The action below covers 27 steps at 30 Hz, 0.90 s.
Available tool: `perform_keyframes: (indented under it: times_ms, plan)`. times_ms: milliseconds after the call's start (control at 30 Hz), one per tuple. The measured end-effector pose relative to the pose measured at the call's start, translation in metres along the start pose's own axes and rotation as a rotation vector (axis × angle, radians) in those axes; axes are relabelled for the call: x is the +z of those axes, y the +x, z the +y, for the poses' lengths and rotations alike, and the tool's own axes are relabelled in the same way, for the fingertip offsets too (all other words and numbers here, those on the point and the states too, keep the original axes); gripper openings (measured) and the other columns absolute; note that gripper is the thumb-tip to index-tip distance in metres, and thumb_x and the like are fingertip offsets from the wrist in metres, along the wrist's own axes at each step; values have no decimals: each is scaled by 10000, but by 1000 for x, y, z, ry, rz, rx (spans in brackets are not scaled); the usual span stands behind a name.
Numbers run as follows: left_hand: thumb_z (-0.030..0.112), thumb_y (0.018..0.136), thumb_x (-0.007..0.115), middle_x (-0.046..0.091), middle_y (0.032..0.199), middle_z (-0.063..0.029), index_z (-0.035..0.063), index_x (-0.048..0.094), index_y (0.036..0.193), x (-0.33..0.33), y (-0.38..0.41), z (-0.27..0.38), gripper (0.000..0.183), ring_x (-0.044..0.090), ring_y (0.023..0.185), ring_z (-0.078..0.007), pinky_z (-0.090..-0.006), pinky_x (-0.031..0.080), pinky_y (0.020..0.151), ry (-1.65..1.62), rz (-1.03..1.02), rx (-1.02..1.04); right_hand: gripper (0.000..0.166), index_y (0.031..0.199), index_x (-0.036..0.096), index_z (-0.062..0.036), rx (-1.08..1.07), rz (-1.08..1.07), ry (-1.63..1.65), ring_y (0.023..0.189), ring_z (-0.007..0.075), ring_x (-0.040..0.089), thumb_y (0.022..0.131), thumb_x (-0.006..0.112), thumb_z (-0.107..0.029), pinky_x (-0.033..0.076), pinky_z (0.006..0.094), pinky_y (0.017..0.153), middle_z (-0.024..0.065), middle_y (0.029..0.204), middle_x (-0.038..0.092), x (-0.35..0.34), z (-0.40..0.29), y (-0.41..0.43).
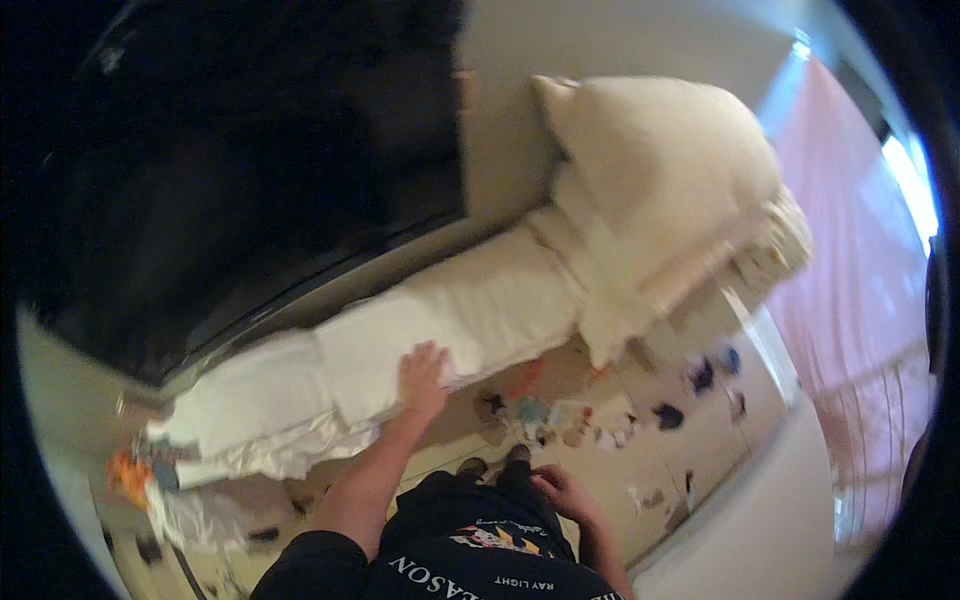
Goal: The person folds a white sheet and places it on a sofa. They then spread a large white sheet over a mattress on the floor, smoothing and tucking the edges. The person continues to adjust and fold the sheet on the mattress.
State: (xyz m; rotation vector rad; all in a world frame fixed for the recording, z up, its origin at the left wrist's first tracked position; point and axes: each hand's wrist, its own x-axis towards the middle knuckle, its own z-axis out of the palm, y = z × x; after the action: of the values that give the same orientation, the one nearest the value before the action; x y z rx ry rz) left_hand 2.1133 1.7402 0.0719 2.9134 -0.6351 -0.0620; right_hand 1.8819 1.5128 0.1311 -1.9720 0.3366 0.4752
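Observation:
My left hand (424, 375) rests flat on white folded cloths (371, 352), which are laid out in a long row of stacks. It grips nothing. Low beside my thigh is my right hand (559, 487), its fingers partly curled and blurred; nothing shows in it. Beyond the right end of the row, large cream pillows (675, 157) lie piled up. Crumpled white fabric (277, 450) hangs at the near left edge of the stacks. The surface under the cloths is mostly hidden.
A big dark glossy panel (262, 172) stands behind the row. Many small items, among them a black one (667, 416), lie scattered on the tiled floor (615, 487). Orange fabric (129, 476) and a whitish plastic bag (195, 517) are at left. A pink curtain (840, 240) hangs at right.

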Motion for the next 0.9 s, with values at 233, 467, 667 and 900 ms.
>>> perform_keyframes:
  times_ms: [233, 467, 667, 900]
  plan:
    - [191, 699, 627, 256, 1378, -125, 121, 372, 1269, -2, -66, 8, 629, 222, 1281, -313, -449, 194, 1042, -162, 121, -267, 356, 1065, 539, -35, -129, -261, -333, 887, 261, 580, 838, 531, -309, 452, 343, 760, 155, 969, 590, -54, -29, 100]
    - [136, 675, 635, 372, 1292, -134, 92, 474, 1166, -4, -146, -49, 519, 260, 1244, -366, -454, 276, 997, -292, 419, -496, 368, 1056, 534, -38, -544, -367, -493, 975, 286, 529, 818, 547, -319, 417, 363, 840, 174, 1054, 544, 13, -112, 164]
    - [47, 629, 573, 279, 1361, -147, 98, 435, 1222, -59, -193, -124, 612, 174, 1276, -400, -524, 171, 1012, -63, 501, -644, 597, 1260, 365, -74, -644, -426, -699, 1256, 359, 205, 775, 590, -340, 225, 461, 1001, 159, 1360, 228, 121, -151, 155]
    - [102, 592, 677, 187, 1416, -133, 233, 343, 1316, -85, -217, -237, 808, 150, 1295, -376, -524, 152, 1018, -47, 314, -552, 868, 1365, 139, -97, -428, 42, -752, 1298, 414, 30, 702, 666, -287, 108, 568, 1011, 167, 1414, 44, 223, -145, 171]
